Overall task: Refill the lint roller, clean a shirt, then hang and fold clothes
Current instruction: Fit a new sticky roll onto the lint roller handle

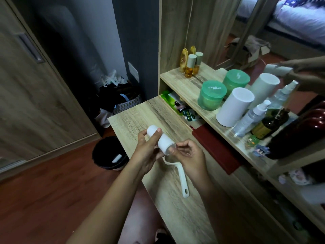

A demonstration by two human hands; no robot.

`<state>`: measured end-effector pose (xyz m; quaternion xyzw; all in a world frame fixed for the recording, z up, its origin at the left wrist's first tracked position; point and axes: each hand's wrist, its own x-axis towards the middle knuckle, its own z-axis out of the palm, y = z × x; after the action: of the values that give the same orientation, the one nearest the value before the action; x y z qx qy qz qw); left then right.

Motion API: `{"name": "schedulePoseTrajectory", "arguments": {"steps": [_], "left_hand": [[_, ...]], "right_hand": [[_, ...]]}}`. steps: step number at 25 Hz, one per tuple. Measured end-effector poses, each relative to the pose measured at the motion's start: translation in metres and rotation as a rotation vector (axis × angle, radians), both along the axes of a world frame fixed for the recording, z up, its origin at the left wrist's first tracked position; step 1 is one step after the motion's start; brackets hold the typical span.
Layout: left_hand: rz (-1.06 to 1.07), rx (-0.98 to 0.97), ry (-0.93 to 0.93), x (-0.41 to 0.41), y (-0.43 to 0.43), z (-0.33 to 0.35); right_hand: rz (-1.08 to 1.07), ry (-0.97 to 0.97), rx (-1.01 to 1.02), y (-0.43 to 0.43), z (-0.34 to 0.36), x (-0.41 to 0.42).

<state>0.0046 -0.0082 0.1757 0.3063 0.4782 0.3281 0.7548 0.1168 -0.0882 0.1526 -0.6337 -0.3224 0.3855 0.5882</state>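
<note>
The step in hand looks like the refill. One round black waste bin (98, 150) stands on the floor off the left edge of the pale wooden bench (137, 117). Above the bench, the left hand (147, 154) has its fingers curled round one white cylindrical refill roll (161, 140), and the right hand (189, 155) pinches the roll's open end. One white plastic roller handle (181, 175) lies on the bench beneath. Next, I judge, the roll needs lining up and sliding onto that handle.

- Bare pale wooden tabletop (140, 117) ahead of the left hand (146, 152).
- A white plastic handle (181, 175) lies just under the right hand (189, 155).
- Right of it, a dark red flat box (216, 148), then a crowded wooden shelf (177, 80).
</note>
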Motion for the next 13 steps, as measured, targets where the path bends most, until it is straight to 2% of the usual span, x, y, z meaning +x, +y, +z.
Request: {"name": "schedulePoseTrajectory", "arguments": {"steps": [4, 7, 13], "left_hand": [[-0.042, -0.012, 0.034, 0.000, 0.001, -0.004], [-0.027, -0.038, 0.061, 0.001, 0.001, -0.011], [0.054, -0.336, -0.033, 0.007, 0.009, -0.020]], "right_hand": [[0.001, -0.106, -0.050, -0.002, -0.005, 0.003], [-0.020, -0.110, -0.068, -0.005, -0.005, -0.001], [-0.084, -0.191, -0.045, 0.011, 0.007, -0.010]]}}
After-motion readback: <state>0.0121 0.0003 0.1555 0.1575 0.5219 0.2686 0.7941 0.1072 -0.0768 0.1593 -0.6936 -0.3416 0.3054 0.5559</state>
